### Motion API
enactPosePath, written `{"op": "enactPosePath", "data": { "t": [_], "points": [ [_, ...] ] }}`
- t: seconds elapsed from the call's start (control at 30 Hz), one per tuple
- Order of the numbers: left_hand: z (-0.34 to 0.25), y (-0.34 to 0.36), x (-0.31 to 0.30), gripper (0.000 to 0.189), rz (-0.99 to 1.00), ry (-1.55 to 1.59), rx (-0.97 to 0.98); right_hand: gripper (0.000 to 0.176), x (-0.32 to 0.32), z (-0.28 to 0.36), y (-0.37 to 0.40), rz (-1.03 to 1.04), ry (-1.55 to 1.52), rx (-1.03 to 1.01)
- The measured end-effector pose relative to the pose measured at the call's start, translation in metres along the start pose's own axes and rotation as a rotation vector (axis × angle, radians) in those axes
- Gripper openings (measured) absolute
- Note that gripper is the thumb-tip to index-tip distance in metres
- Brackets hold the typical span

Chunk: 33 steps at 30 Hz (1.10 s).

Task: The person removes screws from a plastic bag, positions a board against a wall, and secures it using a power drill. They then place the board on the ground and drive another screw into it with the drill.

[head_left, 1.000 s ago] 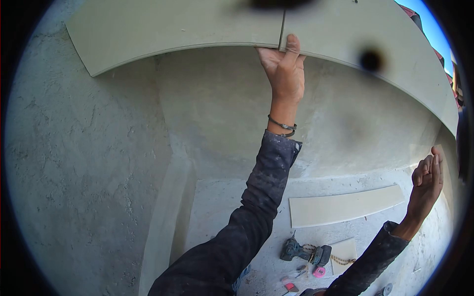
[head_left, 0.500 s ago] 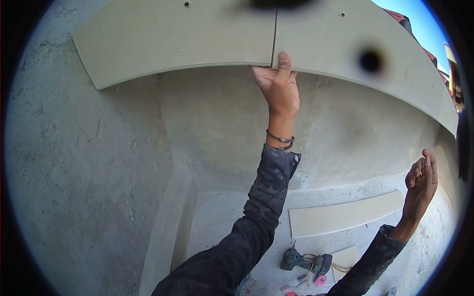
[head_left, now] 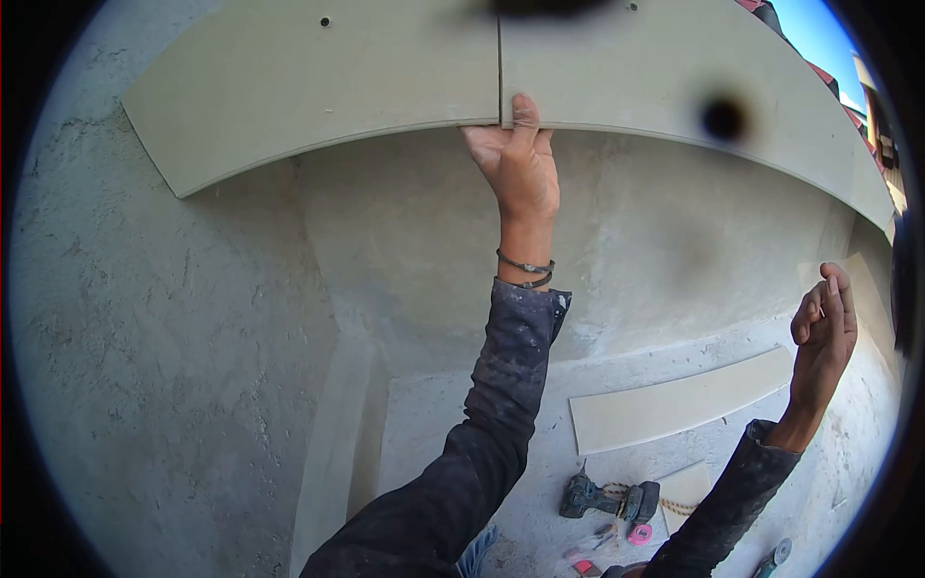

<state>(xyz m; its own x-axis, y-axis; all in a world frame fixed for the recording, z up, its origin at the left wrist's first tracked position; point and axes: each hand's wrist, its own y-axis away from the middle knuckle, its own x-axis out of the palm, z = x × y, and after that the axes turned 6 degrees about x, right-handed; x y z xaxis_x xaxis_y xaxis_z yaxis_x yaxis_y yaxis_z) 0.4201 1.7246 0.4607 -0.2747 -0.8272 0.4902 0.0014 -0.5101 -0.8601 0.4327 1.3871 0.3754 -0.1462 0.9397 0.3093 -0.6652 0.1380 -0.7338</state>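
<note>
My left hand grips the lower curved edge of two pale boards where they meet, thumb on the front face and fingers behind. The left board and the right board stand edge to edge with a narrow dark seam between them. A dark screw hole shows near the top of each. At the right, my right hand is raised below the right board, apart from it. Its fingers are bent and pressed together; whatever they may hold is too small to make out.
A curved board strip lies on the rough ledge below. Near it are a cordless drill, a small board piece, a pink roll and a grinder-like tool. A rough plaster wall rises at the left.
The view has tilted and shifted slightly, so the boards and my left hand sit further left. My left hand keeps its grip at the seam; my right hand stays raised with fingers bent.
</note>
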Motion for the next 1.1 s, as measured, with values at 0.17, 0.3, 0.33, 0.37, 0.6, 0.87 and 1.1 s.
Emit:
{"op": "enactPosePath", "data": {
  "t": [0.17, 0.3, 0.33, 0.37, 0.6, 0.87, 1.1],
  "points": [
    [-0.004, 0.002, 0.003, 0.051, 0.024, -0.010, 0.002, 0.025, -0.002, -0.001, 0.000, -0.002, -0.011, 0.007],
    [-0.004, -0.002, -0.001, 0.052, 0.025, -0.017, -0.010, 0.023, 0.003, 0.002, -0.001, -0.034, 0.029, 0.029],
    [-0.004, -0.002, -0.001, 0.052, 0.031, -0.019, -0.009, 0.022, 0.003, 0.003, -0.001, -0.044, 0.033, 0.037],
    [-0.004, -0.001, 0.000, 0.052, 0.028, -0.021, -0.010, 0.022, 0.002, 0.003, -0.001, -0.046, 0.029, 0.037],
    [-0.006, 0.001, 0.002, 0.048, 0.020, -0.027, -0.014, 0.024, -0.004, 0.007, 0.000, -0.083, 0.079, 0.035],
    [-0.008, 0.000, 0.004, 0.047, 0.003, -0.030, -0.015, 0.025, -0.007, 0.010, -0.002, -0.078, 0.091, 0.024],
    [-0.007, -0.001, 0.001, 0.047, 0.010, -0.014, -0.017, 0.024, -0.008, 0.008, -0.003, -0.069, 0.101, 0.015]
  ]
}}
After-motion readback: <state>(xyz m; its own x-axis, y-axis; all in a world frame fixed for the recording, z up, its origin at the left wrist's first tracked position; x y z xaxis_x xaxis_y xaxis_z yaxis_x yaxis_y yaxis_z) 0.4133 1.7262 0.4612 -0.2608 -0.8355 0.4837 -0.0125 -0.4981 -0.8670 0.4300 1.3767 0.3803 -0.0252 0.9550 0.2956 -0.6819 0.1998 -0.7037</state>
